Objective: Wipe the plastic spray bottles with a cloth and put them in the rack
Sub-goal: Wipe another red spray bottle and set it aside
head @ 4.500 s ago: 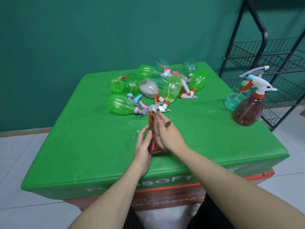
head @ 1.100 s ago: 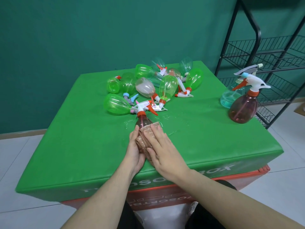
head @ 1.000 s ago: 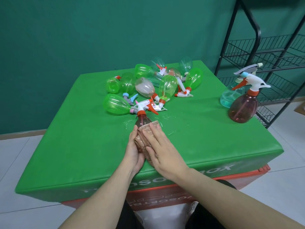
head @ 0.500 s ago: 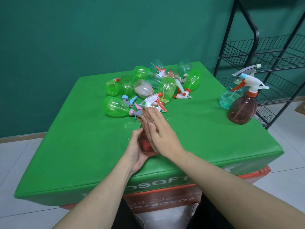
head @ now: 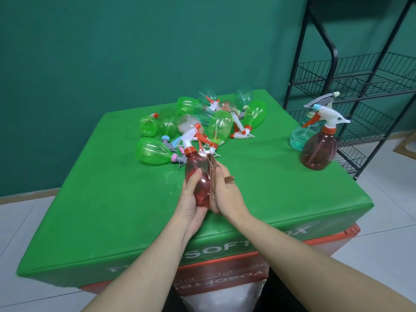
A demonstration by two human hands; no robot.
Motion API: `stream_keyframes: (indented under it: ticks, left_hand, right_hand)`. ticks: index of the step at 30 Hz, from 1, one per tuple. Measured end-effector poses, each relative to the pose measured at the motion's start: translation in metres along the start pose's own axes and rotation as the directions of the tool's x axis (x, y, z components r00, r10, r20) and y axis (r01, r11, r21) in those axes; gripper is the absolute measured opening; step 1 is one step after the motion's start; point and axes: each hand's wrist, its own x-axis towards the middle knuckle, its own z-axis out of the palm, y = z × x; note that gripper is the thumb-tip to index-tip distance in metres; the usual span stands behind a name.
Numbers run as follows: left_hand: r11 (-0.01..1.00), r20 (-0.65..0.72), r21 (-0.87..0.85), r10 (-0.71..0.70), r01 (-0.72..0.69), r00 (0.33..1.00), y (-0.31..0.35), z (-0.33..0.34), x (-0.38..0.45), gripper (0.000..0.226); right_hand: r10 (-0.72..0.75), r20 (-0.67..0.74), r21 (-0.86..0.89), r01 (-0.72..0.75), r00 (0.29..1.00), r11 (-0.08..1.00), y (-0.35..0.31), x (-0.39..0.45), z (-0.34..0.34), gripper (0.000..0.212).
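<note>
My left hand (head: pixel 191 199) grips a red-brown spray bottle (head: pixel 197 174) by its lower body, tilted with its white and orange trigger head (head: pixel 191 137) pointing away from me. My right hand (head: pixel 227 194) holds a brown cloth (head: pixel 213 183) pressed against the bottle's right side. Several green and clear spray bottles (head: pixel 198 124) lie in a heap at the back of the green table (head: pixel 281 194). A second red-brown bottle (head: pixel 318 148) and a pale blue one (head: pixel 299 136) stand upright at the table's right edge. The black wire rack (head: pixel 360 91) stands to the right.
Water droplets (head: pixel 171 176) glisten on the tabletop just left of my hands. A teal wall rises behind the table. White tiled floor (head: pixel 13 224) surrounds it. The rack's wire shelves hold nothing that I can see.
The bottle has turned so its red body shows at the left. My right hand with the cloth slid from the bottle's top to its right side. My left hand stays around the base.
</note>
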Motion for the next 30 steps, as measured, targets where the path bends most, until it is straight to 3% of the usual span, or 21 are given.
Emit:
stream_keyframes:
  ticks: [3, 6, 8, 11, 14, 17, 22, 30]
  left_hand:
    - [0.996, -0.033, -0.085, -0.012, 0.009, 0.999, 0.0, 0.014, -0.006, 0.045]
    - [0.987, -0.047, -0.158, -0.008, 0.001, 0.999, -0.004, 0.029, -0.011, 0.044]
    - [0.991, -0.049, -0.135, 0.014, -0.02, 0.999, -0.008, 0.037, -0.015, 0.053]
    - [1.0, -0.046, -0.006, 0.018, -0.018, 0.999, -0.012, 0.043, -0.02, 0.063]
    - [0.987, -0.055, 0.157, 0.024, -0.015, 0.998, -0.016, 0.036, -0.014, 0.082]
    - [0.957, -0.025, 0.266, 0.129, -0.118, 0.991, -0.017, 0.024, -0.008, 0.114]
    - [0.866, 0.012, 0.426, 0.282, -0.26, 0.959, -0.012, 0.012, 0.002, 0.093]
    - [0.688, 0.016, 0.672, 0.356, -0.273, 0.935, -0.005, 0.012, 0.009, 0.066]
  right_hand:
    - [-0.006, -0.04, 0.045, 0.008, 0.999, 0.999, 0.005, -0.009, 0.006, 0.038]
    - [0.036, -0.102, 0.144, -0.021, 0.994, 0.989, 0.003, -0.009, 0.009, 0.032]
    - [0.111, -0.122, 0.216, -0.082, 0.986, 0.973, -0.005, -0.009, 0.006, 0.026]
    - [0.234, -0.125, 0.328, -0.183, 0.964, 0.927, -0.009, -0.006, 0.004, 0.034]
    - [0.397, -0.034, 0.564, -0.31, 0.917, 0.765, -0.015, -0.005, 0.003, 0.055]
    - [0.435, 0.04, 0.659, -0.351, 0.9, 0.666, -0.02, -0.004, 0.0, 0.064]
    - [0.489, 0.032, 0.648, -0.391, 0.872, 0.653, -0.02, -0.003, -0.005, 0.055]
    - [0.54, -0.021, 0.414, -0.484, 0.842, 0.771, -0.013, -0.002, -0.038, 0.04]
